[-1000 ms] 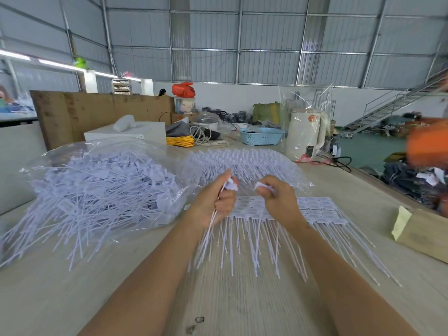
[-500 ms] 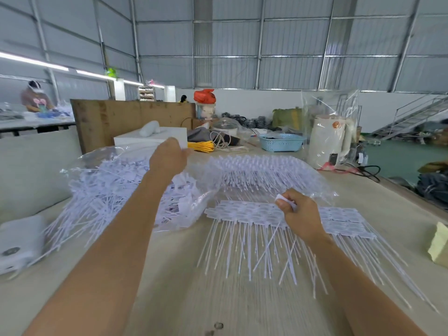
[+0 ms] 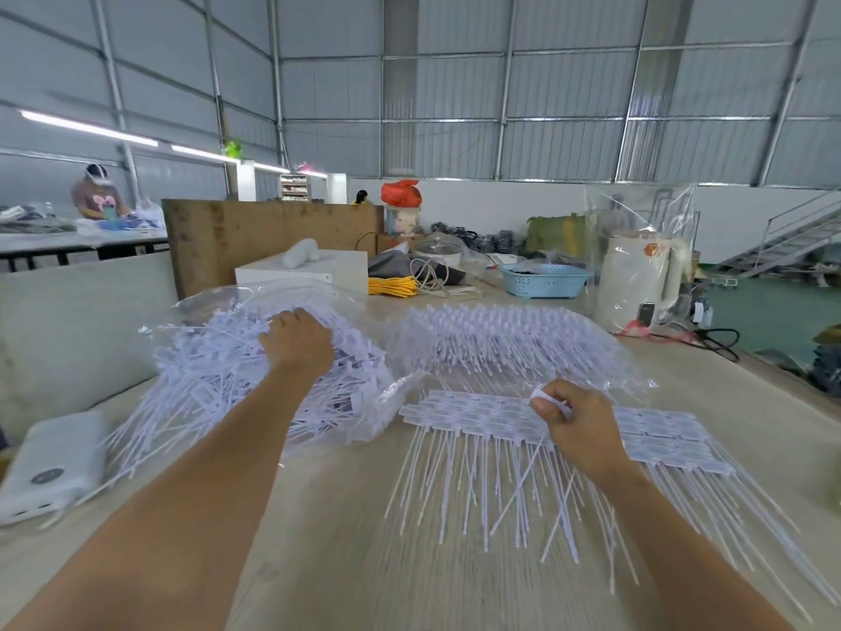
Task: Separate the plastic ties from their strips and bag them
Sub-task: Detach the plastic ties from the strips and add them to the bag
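1. While the left hand (image 3: 298,341) reaches into the clear plastic bag (image 3: 218,311) of loose ties (image 3: 195,380), the right hand (image 3: 575,430) stays over the work, its thumb and fingers pinching the tab of a single plastic tie (image 3: 523,489).
2. The left hand lies knuckles-up on the heap inside the bag; whether its fingers are spread or closed round ties cannot be told (they are hidden in the pile).
3. The strips of joined ties (image 3: 491,416) lie flat on the table (image 3: 327,562) directly under and beyond the right hand, tails fanned toward the person.
4. A second clear bag of ties (image 3: 500,339) sits just beyond the strips, between the two hands and farther out.
5. Judged step: depositing freed ties while the next is being detached.
6. To do this well, the deposit should go deep past the bag mouth so tails do not spill, and the pinched tab should be twisted off cleanly without lifting neighbouring tabs.
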The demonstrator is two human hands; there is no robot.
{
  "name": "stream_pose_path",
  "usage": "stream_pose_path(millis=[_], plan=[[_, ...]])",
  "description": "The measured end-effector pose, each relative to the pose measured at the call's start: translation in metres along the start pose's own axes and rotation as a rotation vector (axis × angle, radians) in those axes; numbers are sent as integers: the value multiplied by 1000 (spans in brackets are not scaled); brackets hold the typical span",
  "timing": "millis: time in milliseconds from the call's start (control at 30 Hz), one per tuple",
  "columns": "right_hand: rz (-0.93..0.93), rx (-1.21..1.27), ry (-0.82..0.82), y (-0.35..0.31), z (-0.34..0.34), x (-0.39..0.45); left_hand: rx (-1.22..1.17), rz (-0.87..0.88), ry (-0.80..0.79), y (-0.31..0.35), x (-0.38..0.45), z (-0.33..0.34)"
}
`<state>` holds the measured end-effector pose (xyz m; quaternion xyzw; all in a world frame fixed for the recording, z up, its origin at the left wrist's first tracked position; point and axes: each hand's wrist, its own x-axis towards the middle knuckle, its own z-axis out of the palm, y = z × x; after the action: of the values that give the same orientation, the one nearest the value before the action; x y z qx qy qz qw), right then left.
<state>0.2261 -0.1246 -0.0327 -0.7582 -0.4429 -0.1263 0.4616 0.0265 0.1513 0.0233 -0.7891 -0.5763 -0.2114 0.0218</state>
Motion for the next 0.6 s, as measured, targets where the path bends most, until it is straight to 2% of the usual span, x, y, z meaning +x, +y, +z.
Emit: stream_pose_path(millis=[100,167,233,267,300,367,433,500,600], plan=[[24,-13,-18,1,2,1,-57,30,138,24,-20,-24],[43,-7,-32,0,3,0,-256,145,383,44,-41,-40],[46,9,-45,-1,4,-1,-539,406,625,66,-65,-50],[43,15,-55,-2,4,-1,-653,560,685,77,-78,-53],[38,12,-67,-3,4,-2,-749,695,677,91,-91,-54],[17,-14,-84,-5,4,-3,-903,836,471,118,-113,-44],[-23,-32,-89,-7,2,-4,-972,810,195,141,-132,-21],[-41,-44,-101,-8,0,-4,-1008,677,-50,156,-148,8],[-35,-55,-113,-7,0,-3,-1147,403,-322,161,-159,43]])
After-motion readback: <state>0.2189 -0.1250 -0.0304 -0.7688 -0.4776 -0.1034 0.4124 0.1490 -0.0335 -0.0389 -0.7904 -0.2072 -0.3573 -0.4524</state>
